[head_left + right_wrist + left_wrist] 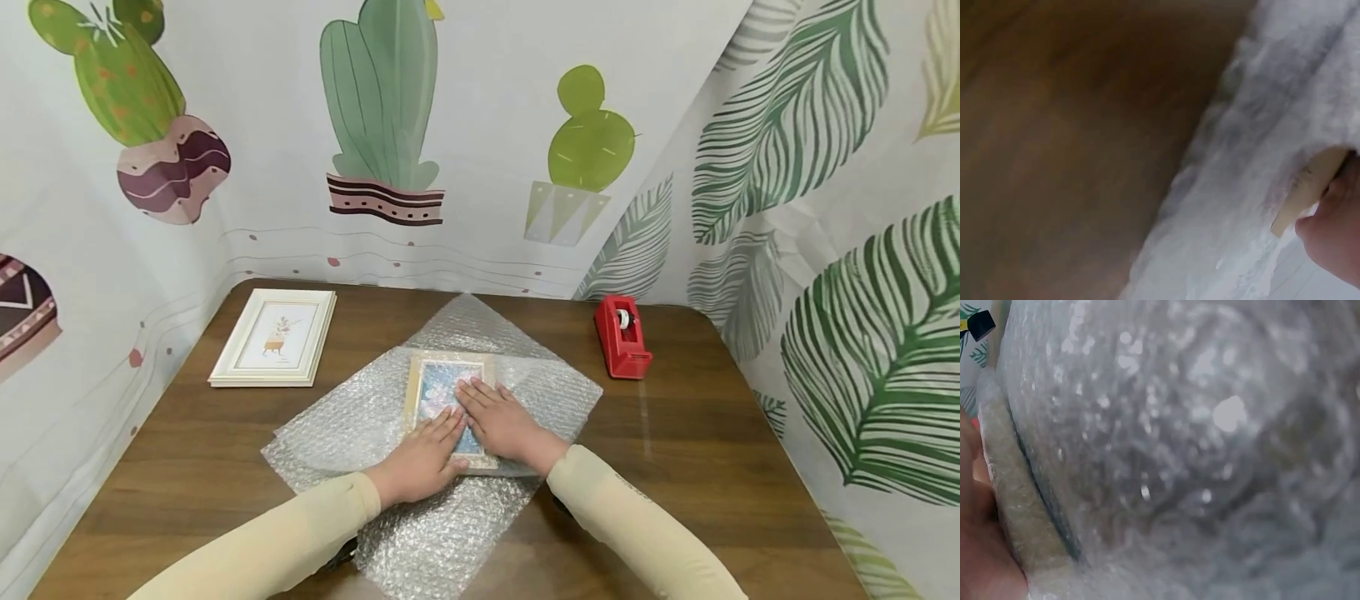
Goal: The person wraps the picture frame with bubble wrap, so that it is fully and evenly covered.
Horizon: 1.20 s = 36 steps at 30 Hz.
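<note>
A picture frame (412,392) with a light wooden border and a blue floral picture lies on a sheet of bubble wrap (457,533) in the head view. A clear layer of the wrap appears to lie across the frame. Both hands rest flat on top, fingers extended: the left hand (423,457) on the lower part, the right hand (504,421) on the right side. In the left wrist view the wrap (1147,425) fills most of the picture, beside the frame's edge (1013,494). The right wrist view shows the frame's pale corner (1310,187) close to the right hand (1335,234).
A white picture frame (324,337) with a plant drawing lies at the table's back left. At the back right stands a red tape dispenser (621,354). The brown wooden table (697,467) meets patterned cloth walls (480,125) behind and at both sides.
</note>
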### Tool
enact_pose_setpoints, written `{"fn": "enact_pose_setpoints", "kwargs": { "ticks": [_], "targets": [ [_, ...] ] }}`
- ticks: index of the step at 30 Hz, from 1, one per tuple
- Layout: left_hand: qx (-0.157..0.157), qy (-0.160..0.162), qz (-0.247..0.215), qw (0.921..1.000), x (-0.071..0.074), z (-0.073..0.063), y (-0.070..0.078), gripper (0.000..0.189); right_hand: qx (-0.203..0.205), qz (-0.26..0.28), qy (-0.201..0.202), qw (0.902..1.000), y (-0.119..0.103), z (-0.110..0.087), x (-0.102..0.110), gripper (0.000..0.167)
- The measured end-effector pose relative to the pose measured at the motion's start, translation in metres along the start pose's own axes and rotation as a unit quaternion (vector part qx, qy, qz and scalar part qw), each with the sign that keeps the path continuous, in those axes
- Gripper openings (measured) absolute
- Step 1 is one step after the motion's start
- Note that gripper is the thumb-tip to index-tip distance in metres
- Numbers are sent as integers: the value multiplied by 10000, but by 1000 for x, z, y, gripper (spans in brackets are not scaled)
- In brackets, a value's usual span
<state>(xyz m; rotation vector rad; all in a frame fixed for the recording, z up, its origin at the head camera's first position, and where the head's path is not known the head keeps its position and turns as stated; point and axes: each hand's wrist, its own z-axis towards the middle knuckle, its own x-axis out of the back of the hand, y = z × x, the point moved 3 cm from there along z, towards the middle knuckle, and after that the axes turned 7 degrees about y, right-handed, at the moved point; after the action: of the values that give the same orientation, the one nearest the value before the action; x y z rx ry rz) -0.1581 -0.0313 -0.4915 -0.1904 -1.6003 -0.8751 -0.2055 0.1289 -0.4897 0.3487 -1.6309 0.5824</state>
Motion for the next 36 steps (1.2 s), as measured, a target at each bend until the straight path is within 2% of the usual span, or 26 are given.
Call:
{"fn": "enact_pose_setpoints", "kwargs": {
  "ticks": [5, 8, 10, 14, 17, 19, 22, 26, 31, 36],
  "targets": [
    [-186, 88, 213, 9996, 2, -1, 0, 68, 35, 916, -77, 9958, 8, 3, 1, 61],
    [-232, 179, 261, 9992, 2, -1, 0, 66, 62, 1549, 244, 9876, 14, 3, 7, 56],
    [-222, 210, 283, 9991, 1, -2, 0, 65, 27, 1799, 638, 9816, 20, 2, 12, 50],
    [-223, 253, 297, 9990, 0, -2, 0, 64, -439, 1756, 1575, 9708, 39, 4, 22, 42],
    [-235, 256, 288, 9990, 0, -1, -1, 65, -939, 1519, 1862, 9662, 63, 10, 31, 42],
    [-237, 244, 306, 9990, 0, 0, -1, 65, -1183, 1445, 1796, 9659, 79, 16, 36, 43],
    [-217, 228, 341, 9989, 0, 1, -3, 65, -1480, 1530, 1452, 9662, 102, 22, 40, 45],
    [-216, 218, 392, 9988, -1, 0, -4, 66, -1901, 1778, 1028, 9600, 127, 24, 39, 45],
    [-227, 209, 383, 9988, -2, 1, -4, 67, -2330, 1845, 658, 9526, 147, 14, 33, 34],
    [-229, 217, 412, 9987, -3, 1, -4, 67, -2635, 1798, 443, 9467, 157, 0, 33, 38]
  ]
}}
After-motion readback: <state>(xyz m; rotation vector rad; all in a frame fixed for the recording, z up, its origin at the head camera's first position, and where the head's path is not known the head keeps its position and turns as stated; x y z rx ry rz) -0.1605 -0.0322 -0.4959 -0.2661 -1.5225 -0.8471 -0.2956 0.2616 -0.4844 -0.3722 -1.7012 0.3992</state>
